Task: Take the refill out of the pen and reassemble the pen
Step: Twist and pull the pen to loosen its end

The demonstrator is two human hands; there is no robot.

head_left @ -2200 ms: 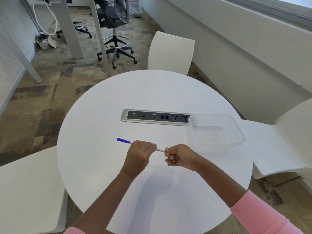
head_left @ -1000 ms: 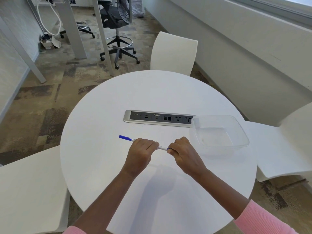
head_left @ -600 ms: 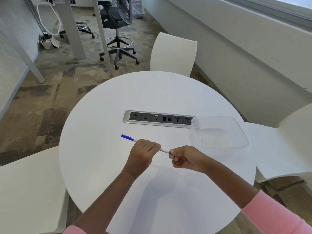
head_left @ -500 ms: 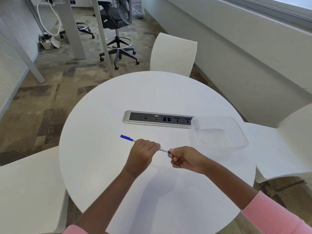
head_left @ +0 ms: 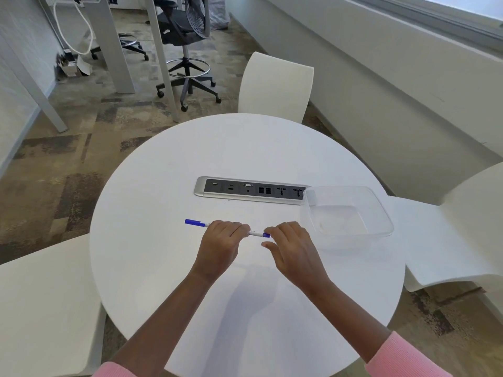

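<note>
Nearest you, both forearms reach in from pink sleeves over the round white table (head_left: pixel 245 148). Your left hand (head_left: pixel 220 244) is closed in a fist round the middle of the slim white-barrelled plastic pen (head_left: pixel 255 234) and holds it level, just above the tabletop. The pen's blue cap (head_left: pixel 193 222) sticks out to the left of that fist. Your right hand (head_left: pixel 292 248) is loosely curved at the other end, its fingertips (head_left: pixel 272 229) at the small blue end plug (head_left: pixel 266 235) and the thumb just below. I cannot tell whether it has a real pinch on the plug.

I judge that you are at the opening step: the pen looks whole and no refill shows. The next move calls for a firm pinch on the plug, then a twist or a straight pull along the barrel while the left fist keeps the barrel steady.

Counted, there are one pen and two hands. A little farther right stands one clear rectangular plastic container (head_left: pixel 343 217) with nothing in it. Behind it one silver-framed socket panel (head_left: pixel 250 190) is set into the table. Three white moulded chairs ring the table: one at your left (head_left: pixel 40 308), one at your right (head_left: pixel 462 227), one opposite (head_left: pixel 275 85). Farthest off stands one black mesh office chair (head_left: pixel 185 36).
</note>
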